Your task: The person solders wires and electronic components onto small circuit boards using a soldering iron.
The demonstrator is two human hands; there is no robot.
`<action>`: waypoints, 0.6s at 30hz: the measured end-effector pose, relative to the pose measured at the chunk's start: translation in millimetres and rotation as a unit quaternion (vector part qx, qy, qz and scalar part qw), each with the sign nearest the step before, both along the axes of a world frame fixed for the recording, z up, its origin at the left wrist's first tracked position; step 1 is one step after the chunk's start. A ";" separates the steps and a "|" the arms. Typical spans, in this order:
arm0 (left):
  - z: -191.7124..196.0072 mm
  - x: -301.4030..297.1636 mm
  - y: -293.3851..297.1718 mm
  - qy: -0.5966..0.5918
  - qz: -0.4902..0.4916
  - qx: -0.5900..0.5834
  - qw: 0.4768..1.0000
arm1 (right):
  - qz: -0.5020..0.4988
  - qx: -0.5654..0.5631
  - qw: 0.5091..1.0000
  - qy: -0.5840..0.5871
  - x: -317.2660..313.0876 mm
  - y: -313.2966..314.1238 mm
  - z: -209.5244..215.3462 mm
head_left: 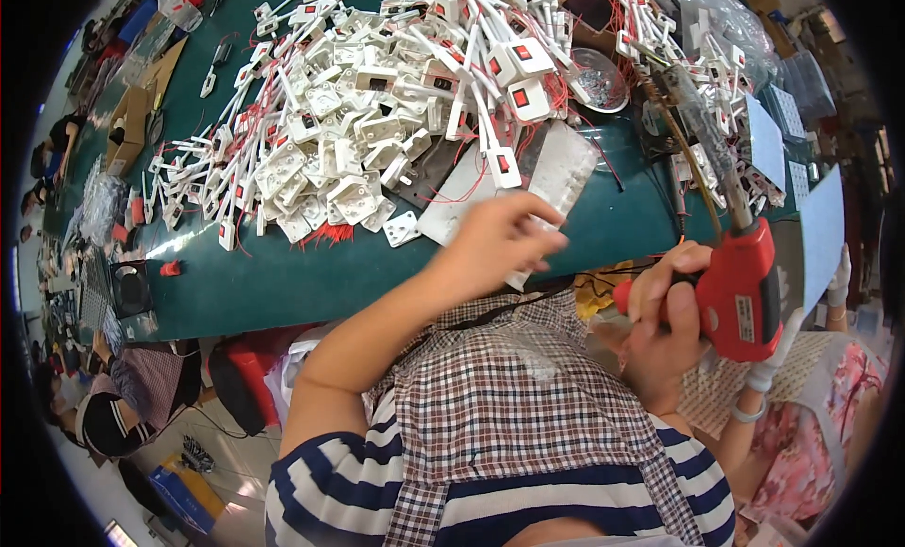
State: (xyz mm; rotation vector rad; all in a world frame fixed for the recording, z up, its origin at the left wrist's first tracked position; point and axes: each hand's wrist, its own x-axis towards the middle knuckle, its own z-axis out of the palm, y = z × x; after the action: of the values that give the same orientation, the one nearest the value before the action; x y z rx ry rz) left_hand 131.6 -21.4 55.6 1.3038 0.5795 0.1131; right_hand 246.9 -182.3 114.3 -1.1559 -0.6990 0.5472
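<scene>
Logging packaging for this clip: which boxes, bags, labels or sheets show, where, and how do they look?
Cardboard boxes: table's left end, brown, open.
Clear plastic bags: far right, crumpled.
Pale blue sheets: right edge, flat, rectangular.
Label: on the red power tool in the right hand, small, pale.
</scene>
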 end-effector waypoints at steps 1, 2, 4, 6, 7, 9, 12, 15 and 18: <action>0.9 -17.9 13.5 0.033 0.058 0.067 0.995 | 0.003 -0.001 1.000 0.000 -0.1 1.9 -0.6; 16.3 -26.2 26.2 0.048 0.117 0.115 0.985 | -0.030 -0.005 0.999 0.016 1.6 1.3 -1.2; 17.7 -42.2 55.2 0.078 0.226 0.220 0.946 | -0.053 -0.008 0.998 0.036 2.5 3.1 -6.1; 17.2 -42.4 84.5 0.127 0.288 0.404 0.859 | -0.023 0.004 0.999 0.049 1.6 5.1 -6.6; 15.7 -39.1 97.3 0.104 0.286 0.444 0.843 | -0.021 0.005 0.999 0.048 -0.3 7.0 -6.0; 10.8 -31.8 113.4 0.081 0.285 0.481 0.825 | -0.017 0.003 1.000 0.008 -4.0 11.6 -6.4; 5.2 -23.5 128.1 0.089 0.255 0.569 0.777 | -0.036 -0.023 0.999 -0.023 -9.8 12.2 -7.7; 5.9 -19.7 145.6 0.070 0.285 0.591 0.751 | -0.063 -0.041 0.997 -0.019 -10.0 10.6 -9.9; 16.1 -23.8 162.4 0.082 0.328 0.557 0.758 | -0.082 -0.056 0.995 -0.013 -7.1 11.3 -13.2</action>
State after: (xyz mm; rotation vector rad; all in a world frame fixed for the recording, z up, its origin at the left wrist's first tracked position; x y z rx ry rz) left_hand 107.9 141.0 71.7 2.2095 1.2027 1.0798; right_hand 239.9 -171.1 101.0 -1.3146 -0.5959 0.4369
